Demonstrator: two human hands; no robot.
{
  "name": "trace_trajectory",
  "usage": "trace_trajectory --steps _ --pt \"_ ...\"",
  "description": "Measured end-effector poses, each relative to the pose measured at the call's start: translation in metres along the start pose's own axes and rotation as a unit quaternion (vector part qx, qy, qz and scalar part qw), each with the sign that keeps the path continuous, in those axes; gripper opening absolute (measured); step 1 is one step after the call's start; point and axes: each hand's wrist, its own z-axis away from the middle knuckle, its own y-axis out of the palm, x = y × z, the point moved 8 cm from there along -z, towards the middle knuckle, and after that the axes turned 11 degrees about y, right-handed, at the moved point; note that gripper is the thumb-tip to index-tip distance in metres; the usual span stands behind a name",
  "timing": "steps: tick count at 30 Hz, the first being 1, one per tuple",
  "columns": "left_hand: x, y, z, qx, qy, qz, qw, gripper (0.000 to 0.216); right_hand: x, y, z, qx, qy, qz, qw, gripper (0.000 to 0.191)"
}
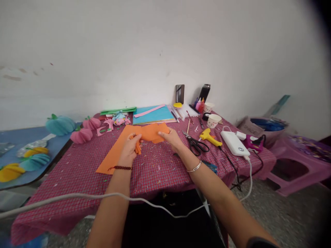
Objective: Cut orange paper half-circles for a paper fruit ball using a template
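Between my two hands an orange paper piece (pixel 152 132) is held up over the table. My left hand (pixel 129 148) pinches its left end and also has a folded orange bundle (pixel 138 147) in its fingers. The right end is gripped by my right hand (pixel 172 137), thumb on top. Under and beside my left hand lies a larger orange paper sheet (pixel 110 160). Right of my right hand rest black-handled scissors (pixel 196 144) and a yellow glue gun (pixel 210 137).
Pink paper pumpkins (pixel 81 135) and a teal one (pixel 60 125) stand at the left. Blue sheets (pixel 148 115) lie at the back. Paper cups (pixel 214 120), a white power bank (pixel 235 143) and cables are on the right. A white cable (pixel 116 195) crosses in front of my forearms.
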Motion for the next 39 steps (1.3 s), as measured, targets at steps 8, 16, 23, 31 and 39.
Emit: trace_trajectory --steps 8,16,23,31,39 --pt "-0.023 -0.014 0.003 -0.092 0.119 -0.145 0.978 0.041 0.017 -0.034 0.004 -0.126 -0.065 -0.094 0.985 0.040" --pt "0.003 0.045 0.019 0.077 0.036 0.001 0.996 0.040 0.012 0.011 0.023 -0.049 -0.058 0.065 0.995 0.034" --pt "0.012 0.040 0.015 0.050 0.055 0.003 0.997 0.035 -0.006 0.039 0.025 0.033 -0.033 0.127 0.991 0.030" --pt "0.006 0.025 0.012 -0.005 0.107 -0.061 0.992 0.029 -0.001 0.021 0.021 -0.064 -0.068 0.157 0.983 0.020" --pt "0.009 0.039 0.017 0.039 0.091 -0.044 0.994 0.019 -0.015 0.029 0.016 -0.018 -0.036 0.125 0.991 0.023"
